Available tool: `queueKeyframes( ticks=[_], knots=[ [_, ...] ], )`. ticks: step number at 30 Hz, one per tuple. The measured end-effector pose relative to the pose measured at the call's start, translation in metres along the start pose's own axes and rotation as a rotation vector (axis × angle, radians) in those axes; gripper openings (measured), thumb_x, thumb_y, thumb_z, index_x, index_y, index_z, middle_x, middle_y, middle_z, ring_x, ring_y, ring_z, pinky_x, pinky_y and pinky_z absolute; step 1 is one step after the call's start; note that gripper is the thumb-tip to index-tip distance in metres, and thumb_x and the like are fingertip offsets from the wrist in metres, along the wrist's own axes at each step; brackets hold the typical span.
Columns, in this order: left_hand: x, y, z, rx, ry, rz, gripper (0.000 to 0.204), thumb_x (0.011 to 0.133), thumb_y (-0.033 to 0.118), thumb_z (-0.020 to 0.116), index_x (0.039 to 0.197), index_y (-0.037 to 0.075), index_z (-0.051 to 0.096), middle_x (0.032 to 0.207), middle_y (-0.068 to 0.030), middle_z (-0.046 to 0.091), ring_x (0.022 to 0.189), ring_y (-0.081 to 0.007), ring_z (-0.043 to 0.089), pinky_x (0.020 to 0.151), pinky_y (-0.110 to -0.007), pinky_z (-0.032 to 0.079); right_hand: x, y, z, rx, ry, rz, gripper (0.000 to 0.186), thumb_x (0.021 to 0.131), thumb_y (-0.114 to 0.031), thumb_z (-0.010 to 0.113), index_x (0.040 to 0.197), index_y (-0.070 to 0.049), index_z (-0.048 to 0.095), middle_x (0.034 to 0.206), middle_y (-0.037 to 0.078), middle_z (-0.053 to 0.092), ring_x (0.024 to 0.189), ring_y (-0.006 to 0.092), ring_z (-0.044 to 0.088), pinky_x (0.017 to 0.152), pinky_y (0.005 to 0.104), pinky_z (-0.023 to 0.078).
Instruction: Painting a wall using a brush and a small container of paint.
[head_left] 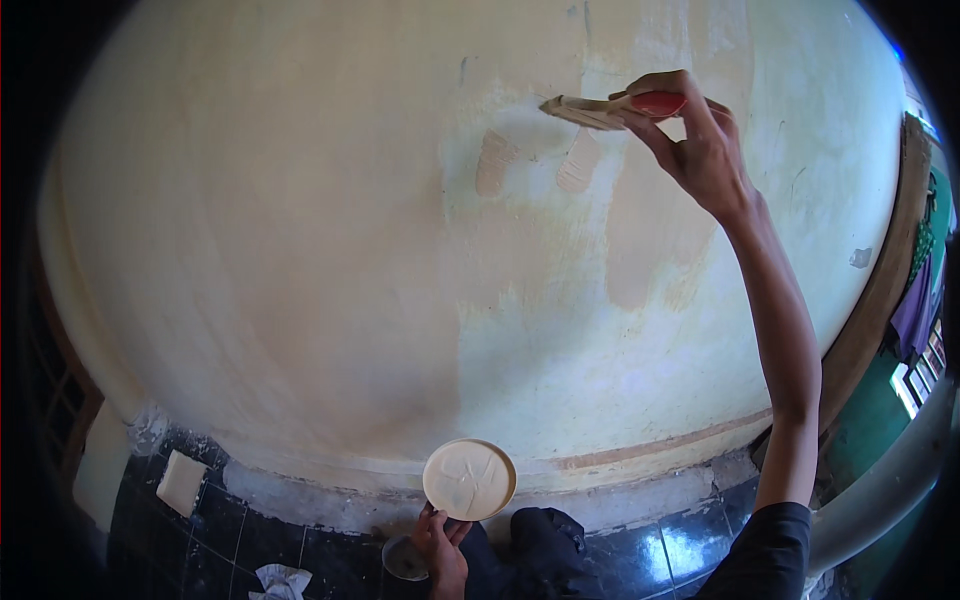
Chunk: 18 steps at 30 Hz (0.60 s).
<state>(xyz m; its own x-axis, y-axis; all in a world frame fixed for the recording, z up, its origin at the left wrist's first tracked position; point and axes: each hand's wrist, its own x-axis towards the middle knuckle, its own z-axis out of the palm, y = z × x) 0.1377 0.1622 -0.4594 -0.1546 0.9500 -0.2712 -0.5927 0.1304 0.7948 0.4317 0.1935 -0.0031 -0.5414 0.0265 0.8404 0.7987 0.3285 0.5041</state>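
Observation:
A paintbrush with a partly red handle is in my right hand, fingers closed round the handle. Its bristle tip is at the upper middle of the wall; whether it touches is hard to tell. Peach-coloured wet-looking patches mark the pale yellow-green surface below the brush. Low in the view, my left hand grips a round, shallow lid by its near rim. Cream paint with streaks coats the lid's inside.
A grey round container stands on the dark tiled floor beside my left hand. A cream block-shaped object and a crumpled white piece lie to the left. A wooden post, hanging cloth and a grey pipe are at the right.

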Motion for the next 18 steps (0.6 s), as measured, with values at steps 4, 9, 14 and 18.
queueKeyframes(
  ticks=[4,9,14,18],
  knots=[
    [-0.004,0.0,0.005,-0.021,-0.036,0.007,0.046,0.084,0.011,0.052,0.128,0.001,0.049,0.109,-0.0157,0.062,0.084,-0.0295,0.068,0.07,-0.036,0.059,0.029,0.006,0.041,-0.27,0.049,-0.447,0.035,0.079,-0.006,0.066,0.109,-0.018,0.053,0.1,0.003,0.067,0.08,0.0206,0.067,0.06,0.0292,0.056],
    [-0.003,-0.004,-0.003,-0.051,0.02,0.021,0.046,0.085,0.011,0.052,0.129,0.0,0.048,0.108,-0.0161,0.062,0.084,-0.0297,0.068,0.068,-0.035,0.06,-0.046,-0.029,0.113,-0.18,-0.081,-0.512,0.03,0.078,-0.004,0.061,0.105,-0.015,0.053,0.097,0.004,0.065,0.071,0.0187,0.066,0.053,0.0292,0.054],
    [-0.001,-0.004,-0.008,-0.046,0.059,0.009,0.044,0.086,0.012,0.051,0.128,-0.001,0.048,0.109,-0.016,0.061,0.084,-0.03,0.068,0.068,-0.035,0.06,-0.04,-0.052,0.111,0.277,-0.557,0.034,0.014,0.091,-0.018,0.059,0.098,-0.009,0.052,0.072,0.01,0.065,0.061,0.0271,0.065,0.054,0.0358,0.052],
    [-0.001,0.003,0.006,-0.029,0.01,0.013,0.043,0.087,0.012,0.051,0.128,-0.001,0.048,0.11,-0.0159,0.061,0.084,-0.0304,0.068,0.07,-0.037,0.06,0.049,0.003,0.095,0.077,-0.189,-0.017,0.02,0.09,-0.016,0.062,0.108,-0.011,0.055,0.087,0.009,0.069,0.068,0.0233,0.069,0.058,0.0324,0.055]
  ],
)
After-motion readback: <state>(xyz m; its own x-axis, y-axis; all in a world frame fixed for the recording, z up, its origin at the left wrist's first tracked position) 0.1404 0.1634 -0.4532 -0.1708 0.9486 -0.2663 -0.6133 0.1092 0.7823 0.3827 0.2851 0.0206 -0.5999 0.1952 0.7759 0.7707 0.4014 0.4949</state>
